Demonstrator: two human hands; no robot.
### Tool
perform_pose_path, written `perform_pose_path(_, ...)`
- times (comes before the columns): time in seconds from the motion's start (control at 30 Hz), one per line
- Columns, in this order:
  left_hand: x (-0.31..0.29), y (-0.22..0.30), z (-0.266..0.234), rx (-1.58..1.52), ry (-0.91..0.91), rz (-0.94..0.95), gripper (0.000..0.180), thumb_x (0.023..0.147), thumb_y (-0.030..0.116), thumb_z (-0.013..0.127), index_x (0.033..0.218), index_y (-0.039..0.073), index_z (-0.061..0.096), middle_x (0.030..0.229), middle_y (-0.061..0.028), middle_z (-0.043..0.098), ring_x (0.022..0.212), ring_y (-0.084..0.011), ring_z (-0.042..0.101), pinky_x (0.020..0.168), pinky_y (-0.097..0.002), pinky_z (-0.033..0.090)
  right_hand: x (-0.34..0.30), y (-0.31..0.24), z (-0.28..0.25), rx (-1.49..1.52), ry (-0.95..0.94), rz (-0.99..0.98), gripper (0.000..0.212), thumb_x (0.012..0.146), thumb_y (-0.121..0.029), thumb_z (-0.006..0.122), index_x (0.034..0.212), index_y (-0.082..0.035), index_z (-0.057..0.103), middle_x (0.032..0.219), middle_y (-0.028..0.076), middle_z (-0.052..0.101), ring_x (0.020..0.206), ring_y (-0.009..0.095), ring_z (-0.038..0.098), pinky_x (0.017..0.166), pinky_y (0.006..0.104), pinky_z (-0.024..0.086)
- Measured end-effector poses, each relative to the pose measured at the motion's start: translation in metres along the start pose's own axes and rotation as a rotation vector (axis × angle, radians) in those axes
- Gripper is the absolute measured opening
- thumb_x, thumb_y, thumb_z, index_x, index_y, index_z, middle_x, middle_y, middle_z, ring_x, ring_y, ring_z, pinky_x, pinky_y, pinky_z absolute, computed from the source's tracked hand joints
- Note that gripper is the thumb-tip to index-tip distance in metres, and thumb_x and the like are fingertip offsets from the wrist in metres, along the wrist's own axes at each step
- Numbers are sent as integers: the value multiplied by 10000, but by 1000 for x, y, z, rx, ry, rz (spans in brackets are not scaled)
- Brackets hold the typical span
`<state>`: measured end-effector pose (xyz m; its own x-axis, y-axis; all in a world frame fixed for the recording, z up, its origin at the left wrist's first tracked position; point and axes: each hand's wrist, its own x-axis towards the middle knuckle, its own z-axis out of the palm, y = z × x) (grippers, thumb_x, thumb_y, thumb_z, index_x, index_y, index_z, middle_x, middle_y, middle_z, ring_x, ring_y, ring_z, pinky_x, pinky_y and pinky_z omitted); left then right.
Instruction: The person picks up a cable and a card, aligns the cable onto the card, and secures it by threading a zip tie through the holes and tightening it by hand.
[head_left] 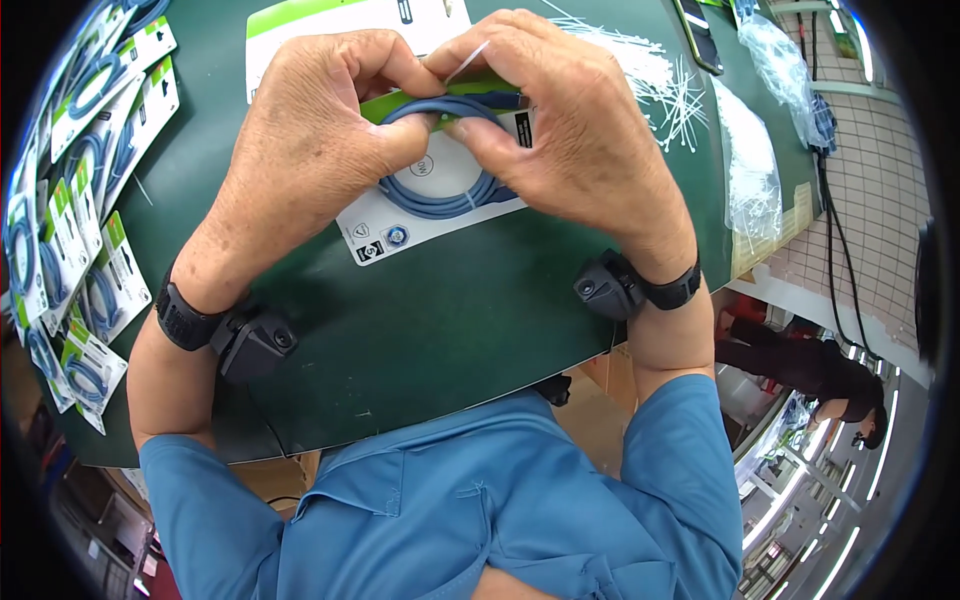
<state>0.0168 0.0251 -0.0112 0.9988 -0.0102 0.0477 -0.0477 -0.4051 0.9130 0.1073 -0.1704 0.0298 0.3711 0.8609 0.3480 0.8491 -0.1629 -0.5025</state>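
Cable coil [430, 208] on card [373, 232] | left hand [310, 125], right hand [580, 125]: fingers [487, 148] pinching both | clear bag [736, 122]: white ties [752, 190] inside

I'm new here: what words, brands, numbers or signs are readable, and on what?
I won't copy printed words or numbers; they stand here:
Card between left hand and right hand: circled mark, round blue emblem, black-and-white square.
Green-and-white card behind: small dark block, too small to read.
Cable packages at left: print too small to read.
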Motion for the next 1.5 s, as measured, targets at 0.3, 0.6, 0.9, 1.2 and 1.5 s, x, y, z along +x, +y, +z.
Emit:
perform_pose_path(0.3, -4, 5, 5, -92, 38, 16, 168, 834, -78, 679, 993, -35, 713, 983, -35, 733, 967, -97, 692, 912, -242, 557, -6, 7, 0, 145, 22, 23, 361, 803, -41, 798, 1129, 14, 654, 1041, 186, 700, 963, 329, 697, 843, 385, 550)
perform_pose_path(0.6, -3, 8, 8, -38, 27, -17, 190, 822, -88, 663, 1000, -23, 680, 1015, -23, 716, 986, -86, 681, 927, -243, 546, -6, 20, 17, 158, 310, -193, 171, 870, -32, 786, 999, 42, 702, 868, 152, 741, 739, 214, 727, 652, 298, 560)
perform_pose_path(0.9, -1, -2, 5, -55, -62, -6, 210, 808, -85, 605, 999, -4, 643, 962, 1, 678, 977, -80, 663, 973, -257, 529, -10, 0, 14, 318, 238, 234, 131, 868, -50, 790, 893, 13, 678, 802, 126, 709, 696, 202, 696, 630, 300, 544)
perform_pose_path(1.2, 0, -5, 13, -148, -69, -19, 226, 817, -77, 606, 1029, -10, 643, 1016, -14, 676, 1014, -88, 653, 995, -270, 524, -8, 10, 22, 73, 341, -33, 123, 870, -23, 750, 886, -7, 629, 778, 143, 619, 675, 299, 640, 574, 374, 487)
perform_pose_path(1.5, -1, -5, 17, -224, -77, -99, 201, 819, -80, 622, 1005, -7, 644, 1003, -15, 684, 976, -81, 654, 935, -249, 536, -7, 8, 23, 38, 299, 21, 132, 876, -5, 734, 881, -14, 602, 793, 147, 607, 682, 310, 640, 572, 366, 490)
